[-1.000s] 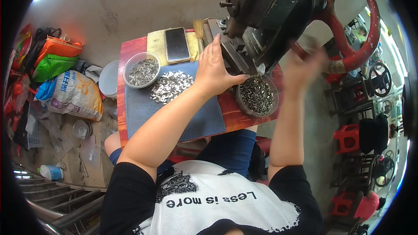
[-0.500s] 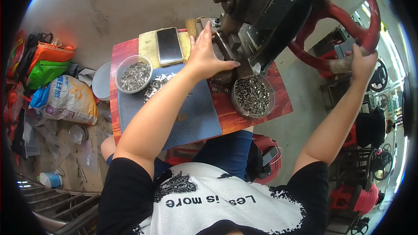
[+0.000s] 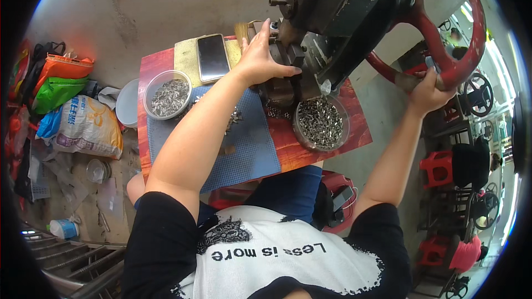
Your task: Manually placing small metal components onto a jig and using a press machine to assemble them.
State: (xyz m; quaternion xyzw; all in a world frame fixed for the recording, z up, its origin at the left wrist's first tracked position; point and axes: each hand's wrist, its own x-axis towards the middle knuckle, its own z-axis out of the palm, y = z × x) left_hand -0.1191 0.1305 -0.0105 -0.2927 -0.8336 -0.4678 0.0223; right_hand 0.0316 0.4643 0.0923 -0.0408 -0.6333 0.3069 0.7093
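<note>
A dark metal hand press stands at the far side of the table, with a large red handwheel on its right. My right hand is closed round the lower rim of that wheel. At the press's tooling, my left hand has its fingers spread and its thumb stretched across the near side; any small part under it is hidden. Just right of the tooling base is a clear tub of small metal pieces. Another round tub, holding thin silvery parts, sits left of my forearm.
A phone lies on a yellow cloth behind my left forearm. Loose small parts rest on the blue mat. Bags and a white bucket are on the left; red stools and other presses are on the right.
The red handwheel has turned, and my right hand on it has moved left and slightly nearer. My left hand stays at the tooling, having shifted only slightly.
</note>
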